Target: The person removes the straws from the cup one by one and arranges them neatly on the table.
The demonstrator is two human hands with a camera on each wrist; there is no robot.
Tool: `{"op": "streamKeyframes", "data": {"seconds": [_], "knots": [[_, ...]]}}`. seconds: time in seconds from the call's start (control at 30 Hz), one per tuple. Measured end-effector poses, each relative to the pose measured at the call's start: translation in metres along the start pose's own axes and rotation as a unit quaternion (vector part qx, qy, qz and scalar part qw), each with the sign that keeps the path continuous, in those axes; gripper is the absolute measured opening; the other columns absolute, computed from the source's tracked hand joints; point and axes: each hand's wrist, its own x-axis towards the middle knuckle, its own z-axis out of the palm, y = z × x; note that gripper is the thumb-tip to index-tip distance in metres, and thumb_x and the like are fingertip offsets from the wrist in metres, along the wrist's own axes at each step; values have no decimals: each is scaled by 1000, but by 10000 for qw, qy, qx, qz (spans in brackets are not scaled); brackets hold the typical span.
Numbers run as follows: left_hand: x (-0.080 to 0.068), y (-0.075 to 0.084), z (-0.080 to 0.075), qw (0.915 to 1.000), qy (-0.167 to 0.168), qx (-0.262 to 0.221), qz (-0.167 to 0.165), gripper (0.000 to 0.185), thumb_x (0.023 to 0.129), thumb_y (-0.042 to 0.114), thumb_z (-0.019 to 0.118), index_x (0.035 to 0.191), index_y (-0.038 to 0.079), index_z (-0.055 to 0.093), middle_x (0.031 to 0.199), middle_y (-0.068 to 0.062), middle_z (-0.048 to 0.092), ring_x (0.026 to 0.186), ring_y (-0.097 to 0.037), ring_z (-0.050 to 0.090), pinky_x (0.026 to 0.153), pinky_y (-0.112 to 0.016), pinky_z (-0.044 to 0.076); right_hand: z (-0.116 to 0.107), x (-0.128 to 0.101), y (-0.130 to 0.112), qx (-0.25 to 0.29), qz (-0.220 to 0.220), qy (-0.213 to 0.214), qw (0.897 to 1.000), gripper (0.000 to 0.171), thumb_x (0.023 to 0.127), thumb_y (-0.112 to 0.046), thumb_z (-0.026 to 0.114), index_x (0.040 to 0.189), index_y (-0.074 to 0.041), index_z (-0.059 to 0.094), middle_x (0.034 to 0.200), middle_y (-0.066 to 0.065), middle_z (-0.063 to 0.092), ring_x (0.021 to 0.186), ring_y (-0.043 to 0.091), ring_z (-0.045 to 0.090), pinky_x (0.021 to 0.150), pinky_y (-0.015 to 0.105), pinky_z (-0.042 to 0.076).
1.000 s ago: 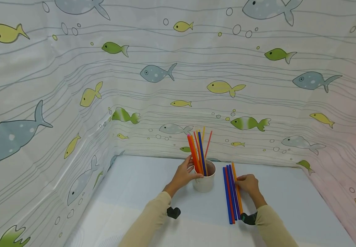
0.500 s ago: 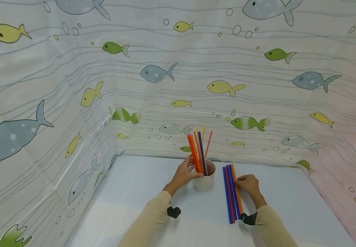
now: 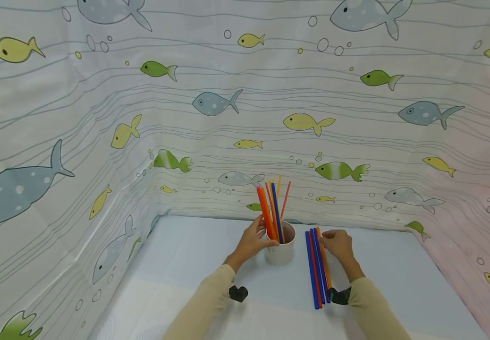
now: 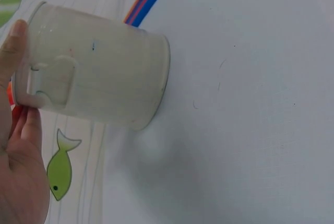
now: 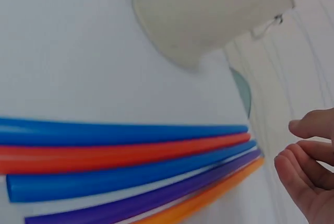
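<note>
My left hand (image 3: 251, 243) holds a whitish metal cup (image 3: 280, 255) at its rim, the thumb on the near side and the fingers behind. Several long, straw-like sticks stand in the cup, among them a thick orange one (image 3: 264, 208) and a blue one (image 3: 276, 208). To the right of the cup lies a row of sticks, blue, red, blue, purple and orange. My right hand (image 3: 340, 245) is at the upper end of the orange stick (image 3: 324, 257). In the right wrist view that hand (image 5: 308, 166) has loosely bent fingers, apart from the sticks, with nothing between them.
The white tabletop (image 3: 185, 302) ends at a fish-patterned sheet (image 3: 347, 198) that stands behind it and along both sides. A dark band (image 3: 339, 296) sits at the right wrist, over the near end of the row.
My right hand has moved up and away along the orange stick and come off it. That stick slid slightly toward me earlier, level with the others. The left hand stays at the cup.
</note>
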Motion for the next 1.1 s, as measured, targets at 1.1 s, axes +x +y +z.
{"op": "streamKeyframes", "data": {"seconds": [1.1], "knots": [[-1, 1, 0, 9997, 11, -217, -128, 97, 78, 18, 82, 155, 10, 23, 136, -12, 52, 126, -23, 51, 104, -46, 42, 45, 0, -119, 1077, -1882, -215, 9760, 23, 85, -7, 76, 106, 0, 73, 97, 11, 73, 87, 26, 70, 78, 39, 59]]}}
